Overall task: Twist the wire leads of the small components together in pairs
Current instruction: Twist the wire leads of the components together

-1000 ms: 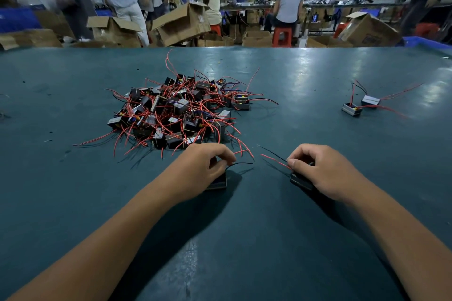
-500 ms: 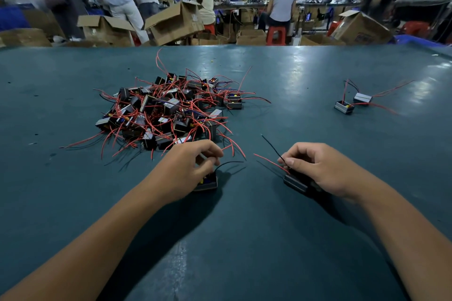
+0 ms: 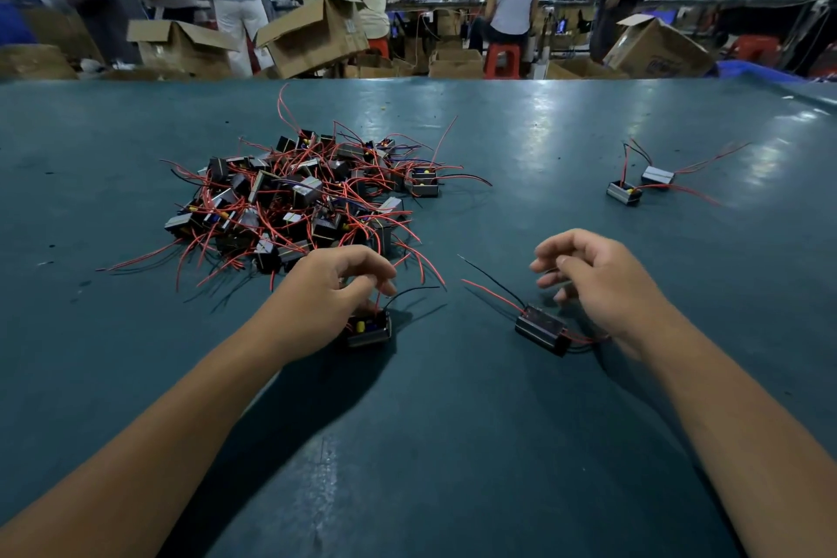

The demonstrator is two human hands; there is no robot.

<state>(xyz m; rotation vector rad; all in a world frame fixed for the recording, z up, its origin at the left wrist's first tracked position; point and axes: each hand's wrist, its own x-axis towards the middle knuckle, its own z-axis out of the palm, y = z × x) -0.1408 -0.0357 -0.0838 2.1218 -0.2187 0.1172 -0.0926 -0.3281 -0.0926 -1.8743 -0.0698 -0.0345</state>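
**A:** Head view, progress entry. On your dark teal desk (image 3: 498, 127) the tangled heap of small black box components with red and black leads (image 3: 299, 199) sits far left of centre, apparently unsorted. Far right, well apart from it, a pair of the same small boxes (image 3: 638, 185) lies side by side; their leads look joined, though that is too small to confirm.

**B:** So one pair likely done, nearly everything left?

**A:** That is my judgement. Two loose units are in hand for the next pair. The open-topped black box with a yellow part inside (image 3: 367, 328) lies just under your left hand (image 3: 333, 285), at the heap's near edge. The closed black box with a red and a black lead pointing up-left (image 3: 541, 328) lies on the desk just beside your right hand (image 3: 602, 281).

**B:** Hand pose, grip?

**A:** Left: palm down, fingers curled, fingertips pinching a red lead just above its box. Right: raised off the desk, fingers loosely bent, grip relaxed and holding nothing; its box is free, with short leads trailing back under your wrist.

**B:** Not yet twisted?

**A:** Correct. The two units' leads are apart and not touching.
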